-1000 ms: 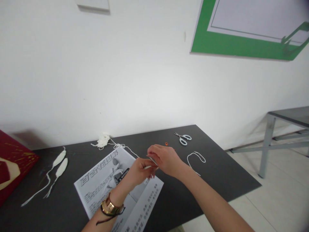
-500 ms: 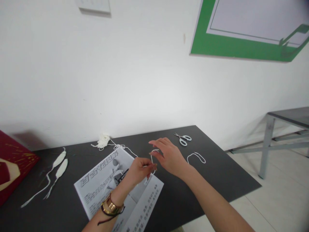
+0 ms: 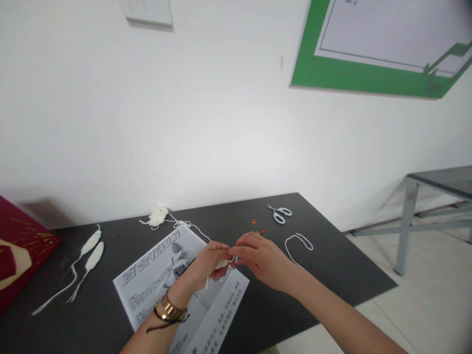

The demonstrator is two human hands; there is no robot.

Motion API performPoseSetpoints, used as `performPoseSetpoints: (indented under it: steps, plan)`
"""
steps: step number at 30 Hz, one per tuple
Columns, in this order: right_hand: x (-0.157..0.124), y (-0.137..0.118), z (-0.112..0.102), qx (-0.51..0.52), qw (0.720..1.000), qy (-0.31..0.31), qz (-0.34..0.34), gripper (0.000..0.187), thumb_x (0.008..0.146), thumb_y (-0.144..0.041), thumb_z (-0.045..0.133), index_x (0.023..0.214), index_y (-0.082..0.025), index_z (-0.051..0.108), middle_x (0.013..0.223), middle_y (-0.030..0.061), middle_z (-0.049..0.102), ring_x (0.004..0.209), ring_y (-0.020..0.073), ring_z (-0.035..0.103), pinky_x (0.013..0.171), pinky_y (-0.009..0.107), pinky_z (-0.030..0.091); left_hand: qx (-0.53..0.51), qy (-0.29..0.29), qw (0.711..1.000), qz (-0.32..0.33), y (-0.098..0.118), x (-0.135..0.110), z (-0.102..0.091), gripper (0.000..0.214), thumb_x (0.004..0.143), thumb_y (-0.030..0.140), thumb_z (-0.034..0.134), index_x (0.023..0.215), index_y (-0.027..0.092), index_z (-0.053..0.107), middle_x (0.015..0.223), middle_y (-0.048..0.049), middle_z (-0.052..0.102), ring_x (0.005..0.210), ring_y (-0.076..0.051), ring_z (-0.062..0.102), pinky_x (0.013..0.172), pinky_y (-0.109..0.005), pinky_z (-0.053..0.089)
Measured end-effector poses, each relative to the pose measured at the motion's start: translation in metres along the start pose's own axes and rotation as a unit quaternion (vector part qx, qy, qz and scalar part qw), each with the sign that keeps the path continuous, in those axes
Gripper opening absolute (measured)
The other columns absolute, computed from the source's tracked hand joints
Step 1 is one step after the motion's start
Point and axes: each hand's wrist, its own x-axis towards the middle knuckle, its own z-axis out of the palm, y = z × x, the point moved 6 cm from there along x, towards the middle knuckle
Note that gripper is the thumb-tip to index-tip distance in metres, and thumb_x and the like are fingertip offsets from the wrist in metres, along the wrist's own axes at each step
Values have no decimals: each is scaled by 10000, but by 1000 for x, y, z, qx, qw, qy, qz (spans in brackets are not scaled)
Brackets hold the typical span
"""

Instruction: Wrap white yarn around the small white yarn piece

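Observation:
My left hand (image 3: 212, 260) is closed, pinching a small white yarn piece (image 3: 221, 264) above the printed sheet. My right hand (image 3: 265, 260) meets it fingertip to fingertip, with fingers bent together at the white yarn (image 3: 234, 258). Much of the piece is hidden behind the fingers. A strand (image 3: 201, 232) runs from my left hand back to the loose white yarn bundle (image 3: 158, 216) by the wall. Just beyond my right knuckles shows a thin red-ended object (image 3: 262, 231), partly hidden. A small orange ring-like piece (image 3: 253, 221) lies behind it.
The printed sheet (image 3: 147, 285) lies under my left arm. Scissors (image 3: 279, 213) and a cut yarn length (image 3: 299, 240) are on the dark table (image 3: 342, 265) at right. Two white leaf-shaped pieces (image 3: 95, 256) with tails lie left, near a red box (image 3: 22, 246).
My right hand has come down and closed in on the left, its raised, spread fingers now bent at the yarn. The orange piece and red-ended object have come into sight.

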Motion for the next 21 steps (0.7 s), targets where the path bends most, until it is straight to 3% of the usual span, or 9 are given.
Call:
performPoseSetpoints:
  steps: [6,13,16,21]
  plan:
    - [-4,-4,7,-51,996,10,-65,187,871,-96,415,945,-141,581,873,64,570,816,153,475,761,274,401,-54,-22,996,-61,-7,-2,5,219,686,270,545,511,138,559,301,46,360,242,-56,246,286,-191,137]
    - [-8,-3,7,-106,989,-9,-98,165,877,-128,432,915,-178,585,837,46,553,790,137,464,740,261,383,-71,-64,991,-98,-10,-6,12,302,732,392,548,545,156,554,323,53,336,267,-55,223,310,-208,133]
    - [-9,-3,8,-121,987,-27,-99,156,858,-110,443,895,-165,584,802,44,550,766,140,454,719,261,375,-49,-95,991,-85,-8,-7,12,364,782,450,471,600,152,572,356,52,339,302,-56,215,334,-210,150]
    - [-5,-3,2,-114,992,-45,-38,118,784,-103,502,797,-155,608,766,45,561,774,158,452,706,274,368,61,-106,992,-39,1,-8,5,202,673,329,637,705,134,593,485,37,466,402,-60,351,396,-188,209]
